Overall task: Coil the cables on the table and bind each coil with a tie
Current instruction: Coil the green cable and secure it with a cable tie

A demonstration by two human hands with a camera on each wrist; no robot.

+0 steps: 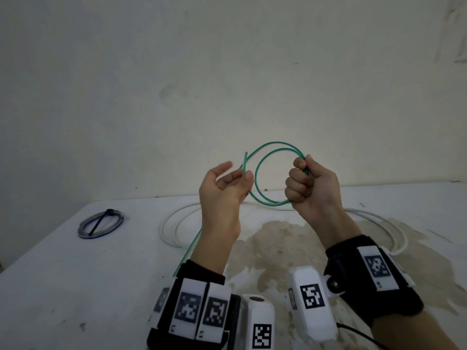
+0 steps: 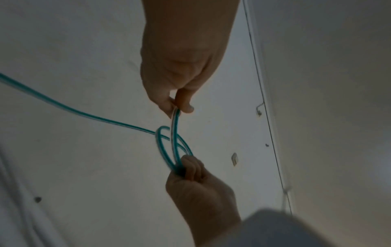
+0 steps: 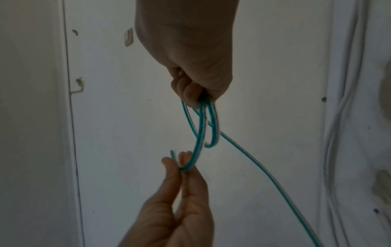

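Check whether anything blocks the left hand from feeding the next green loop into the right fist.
Nothing visible does. The left hand pinches the green cable beside the right hand, which grips the loops; only open air lies between them.

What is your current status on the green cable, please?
Right hand grips green cable loops. Left hand pinches next turn. White cable uncoiled; blue coil tied.

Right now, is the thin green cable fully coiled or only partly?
Partly: the thin green cable makes about two loops in the right hand, while its tail trails past the left hand.
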